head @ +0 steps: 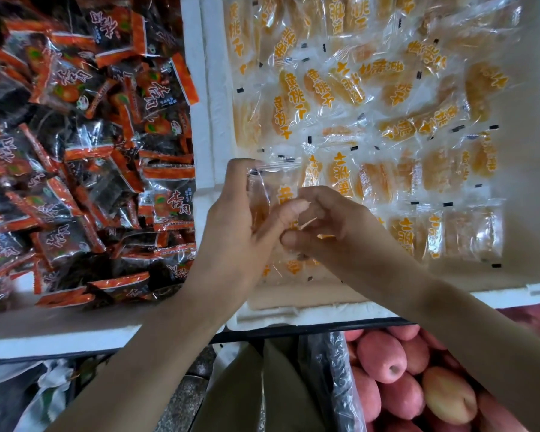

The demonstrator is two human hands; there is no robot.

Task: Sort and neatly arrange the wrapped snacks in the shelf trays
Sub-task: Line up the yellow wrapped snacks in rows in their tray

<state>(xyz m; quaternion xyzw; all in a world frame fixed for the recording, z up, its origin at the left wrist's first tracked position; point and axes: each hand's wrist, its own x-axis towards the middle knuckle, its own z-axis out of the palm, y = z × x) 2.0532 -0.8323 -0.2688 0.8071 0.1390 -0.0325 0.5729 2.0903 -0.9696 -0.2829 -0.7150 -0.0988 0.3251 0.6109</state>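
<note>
1. Clear-wrapped yellow dried-peach packets (282, 190): a small stack being held above the near-left corner of the white foam tray (293, 316).
2. Left hand (231, 219) is curling round the stack; right hand (325, 219) is pinching its edge.
3. Near rows (418, 232) are lying aligned (roughly two); the far packets (356, 82) are lying jumbled, not yet sorted.
4. Orange-and-black packets (91, 151) in the neighbouring tray are lying heaped, seemingly not begun.

Shelf (309, 328) with a dark front edge, carrying two white foam trays side by side, their walls touching. The left tray (60, 338) holds a loose heap of dark snacks (85, 151) with orange sealed ends, lying at all angles. The right tray (212, 88) holds clear-wrapped yellow snacks (387, 120), set in overlapping rows along the near part and jumbled farther back.
</note>
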